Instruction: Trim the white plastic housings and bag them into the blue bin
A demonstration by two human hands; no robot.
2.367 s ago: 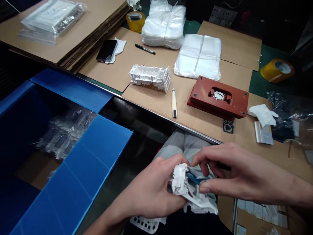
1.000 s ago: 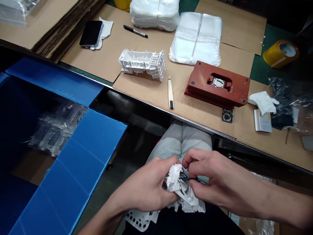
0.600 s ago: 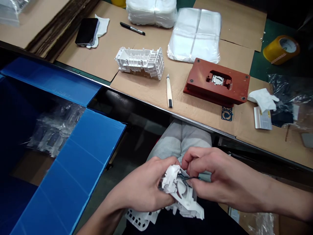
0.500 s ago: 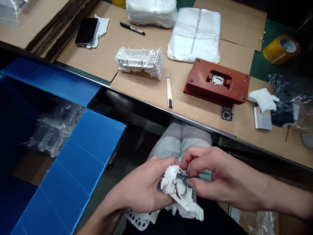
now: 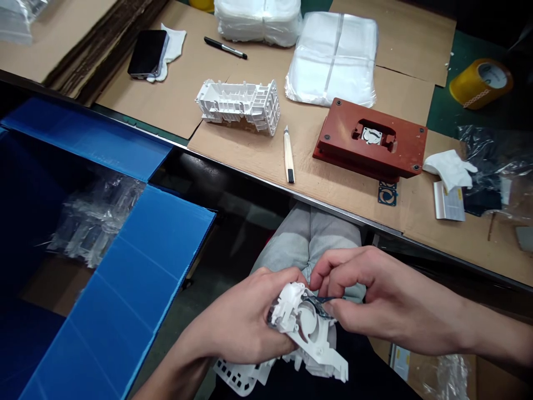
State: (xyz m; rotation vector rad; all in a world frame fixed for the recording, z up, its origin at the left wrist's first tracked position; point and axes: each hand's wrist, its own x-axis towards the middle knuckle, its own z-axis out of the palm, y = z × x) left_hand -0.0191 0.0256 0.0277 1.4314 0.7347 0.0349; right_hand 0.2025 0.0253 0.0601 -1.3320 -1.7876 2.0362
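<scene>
My left hand (image 5: 250, 319) is wrapped around a white plastic housing (image 5: 328, 355) above my lap. The housing has a round recess with a curved rib on its upper face. My right hand (image 5: 366, 300) pinches the edge of a thin dark sheet piece (image 5: 318, 301) between thumb and fingers. That piece lies against the recess, with its far end touching the housing; part of it is hidden by my fingers. On the table, a similar flat dark cut-out piece (image 5: 387, 194) lies beside a red-brown fixture block (image 5: 370, 158), which has a small white part in its opening.
A second white housing (image 5: 239, 105) and a craft knife (image 5: 288, 155) lie on the cardboard-covered table. Behind are stacked plastic bags (image 5: 333, 61), a pen (image 5: 225, 48) and a phone (image 5: 147, 53). Yellow tape (image 5: 466, 91) is at right. A blue bin (image 5: 162, 239) with bagged parts stands left.
My right hand has shifted slightly, lifting the near edge of the dark piece so more of the recess shows. The housing is tilted a little; my left hand keeps its hold.
</scene>
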